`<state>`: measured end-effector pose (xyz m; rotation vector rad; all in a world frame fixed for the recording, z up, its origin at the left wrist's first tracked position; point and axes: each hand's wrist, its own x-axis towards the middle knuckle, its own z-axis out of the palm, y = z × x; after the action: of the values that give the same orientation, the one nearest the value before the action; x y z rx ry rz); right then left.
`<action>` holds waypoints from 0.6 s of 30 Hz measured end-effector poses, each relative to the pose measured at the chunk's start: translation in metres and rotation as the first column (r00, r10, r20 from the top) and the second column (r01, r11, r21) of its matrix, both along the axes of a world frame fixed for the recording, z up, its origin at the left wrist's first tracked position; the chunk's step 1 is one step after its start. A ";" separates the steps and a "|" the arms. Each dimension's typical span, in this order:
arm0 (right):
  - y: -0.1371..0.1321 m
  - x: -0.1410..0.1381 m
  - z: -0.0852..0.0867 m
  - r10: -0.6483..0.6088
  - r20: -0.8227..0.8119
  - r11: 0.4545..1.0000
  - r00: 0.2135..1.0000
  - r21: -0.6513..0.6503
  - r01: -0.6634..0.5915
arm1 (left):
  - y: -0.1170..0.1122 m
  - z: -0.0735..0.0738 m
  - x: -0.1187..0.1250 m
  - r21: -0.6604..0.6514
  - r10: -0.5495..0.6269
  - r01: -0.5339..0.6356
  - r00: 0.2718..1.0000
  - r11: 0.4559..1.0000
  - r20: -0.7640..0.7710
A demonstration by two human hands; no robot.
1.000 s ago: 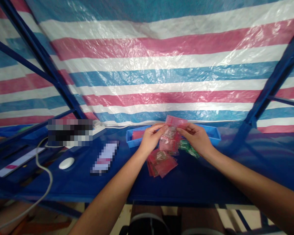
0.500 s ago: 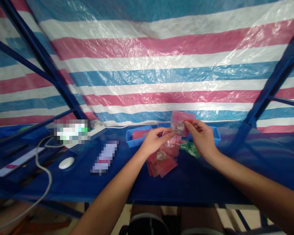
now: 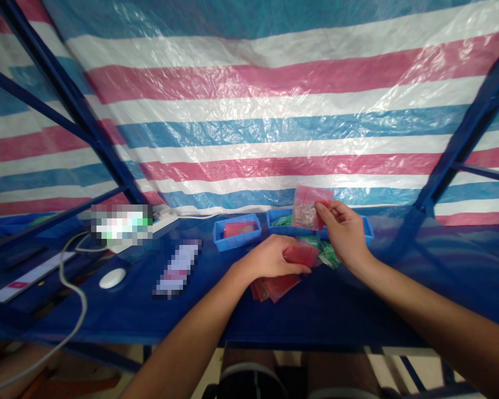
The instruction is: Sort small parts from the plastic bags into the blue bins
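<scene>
The bag in the right hand is pink, translucent.

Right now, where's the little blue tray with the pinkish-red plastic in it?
In the head view, the little blue tray sits just left of centre at the back of the blue table, beyond the left hand.

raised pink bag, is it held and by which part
Yes: the right hand pinches the pink bag by its right side, thumb in front.
</scene>
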<state>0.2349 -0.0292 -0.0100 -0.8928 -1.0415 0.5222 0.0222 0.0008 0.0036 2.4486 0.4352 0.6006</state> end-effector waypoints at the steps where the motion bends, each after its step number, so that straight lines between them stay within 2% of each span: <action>1: 0.000 0.000 0.000 0.000 -0.003 1.000 1.000 0.000 0.000 | 0.001 -0.002 0.002 0.110 -0.012 0.012 1.000 0.994 0.004; 3: 0.001 0.000 0.001 -0.004 -0.005 1.000 1.000 0.000 0.004 | 0.001 -0.003 0.005 0.277 -0.042 0.036 0.999 0.960 0.017; 6: 0.001 0.001 0.001 -0.008 0.006 1.000 1.000 0.008 0.007 | -0.001 -0.002 0.007 0.350 -0.104 0.090 0.994 0.933 0.023; 11: 0.001 0.003 -0.001 -0.040 0.123 0.999 0.992 -0.013 0.042 | -0.005 0.004 0.003 0.205 -0.195 0.178 0.979 0.962 0.065; 13: 0.001 0.004 -0.003 -0.062 0.164 0.998 0.984 -0.010 0.065 | -0.005 0.005 0.002 0.129 -0.195 0.181 0.975 0.975 0.103; 15: -0.001 0.004 -0.004 -0.083 0.217 0.996 0.973 0.005 0.084 | -0.005 0.007 0.003 0.073 -0.095 0.082 0.976 0.994 0.194; 18: -0.005 0.000 -0.006 -0.087 0.382 0.996 0.920 0.063 0.068 | -0.005 0.010 0.005 0.001 0.141 -0.149 0.932 0.989 0.333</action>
<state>0.2349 -0.0347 -0.0155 -1.0130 -1.3624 0.2560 0.0276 -0.0042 0.0136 2.2903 0.4728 1.0678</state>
